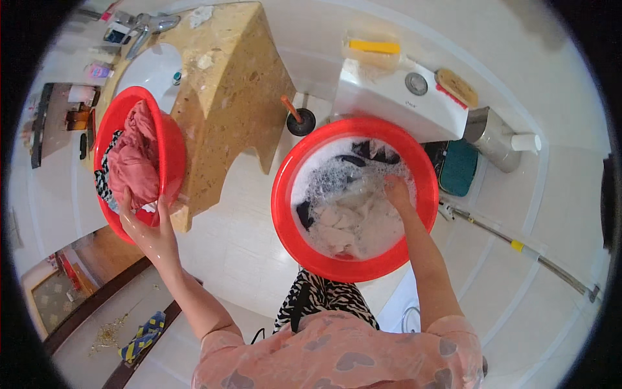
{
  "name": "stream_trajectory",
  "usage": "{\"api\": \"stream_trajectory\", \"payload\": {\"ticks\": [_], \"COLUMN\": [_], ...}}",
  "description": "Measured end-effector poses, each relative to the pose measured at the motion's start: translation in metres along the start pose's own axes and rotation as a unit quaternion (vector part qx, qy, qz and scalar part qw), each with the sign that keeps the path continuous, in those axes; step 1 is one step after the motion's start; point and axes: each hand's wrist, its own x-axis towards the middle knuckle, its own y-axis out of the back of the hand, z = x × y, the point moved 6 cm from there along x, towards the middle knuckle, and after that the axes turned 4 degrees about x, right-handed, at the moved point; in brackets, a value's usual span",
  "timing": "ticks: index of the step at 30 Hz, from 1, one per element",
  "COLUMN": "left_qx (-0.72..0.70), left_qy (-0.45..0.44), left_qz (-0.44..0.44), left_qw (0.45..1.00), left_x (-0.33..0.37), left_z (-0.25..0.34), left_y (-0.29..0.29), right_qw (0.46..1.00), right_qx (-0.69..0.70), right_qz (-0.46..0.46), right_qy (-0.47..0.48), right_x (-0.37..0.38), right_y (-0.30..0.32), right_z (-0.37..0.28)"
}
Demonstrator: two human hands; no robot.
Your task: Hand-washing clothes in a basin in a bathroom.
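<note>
On the left, a red basin (172, 155) rests over the sink, with a bunched pink garment (135, 159) and a black-and-white patterned cloth (102, 185) in it. My left hand (146, 220) grips its near rim, thumb and fingers spread around the edge, fingertips close to the pink garment. A larger red tub (291, 243) in front of me holds sudsy water, pale cloth (346, 223) and dark cloth (376, 151). Inside its right side, my right hand (397, 192) dips into the suds by the pale cloth. Foam and water hide its fingertips.
A stone-patterned vanity (227, 97) with a white sink (152, 71) and faucet (146, 29) stands left. Behind the tub are a plunger (300, 120) and a white box-shaped fixture (402, 97). A metal bin (495, 139) and a long pole (518, 245) are at right.
</note>
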Motion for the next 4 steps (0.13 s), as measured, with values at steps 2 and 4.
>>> {"api": "stream_trajectory", "payload": {"ticks": [2, 4], "left_qx": [0.059, 0.07], "left_qy": [-0.061, -0.133], "left_qz": [0.075, 0.172], "left_qw": [0.994, 0.973], "left_x": [-0.017, -0.034], "left_z": [0.019, 0.031], "left_y": [0.0, 0.007], "right_qw": [0.996, 0.991], "right_qx": [-0.076, -0.113], "right_qz": [-0.032, -0.048], "right_qy": [-0.035, -0.052], "right_x": [-0.007, -0.014], "right_y": [-0.008, -0.019], "right_z": [0.019, 0.019]}}
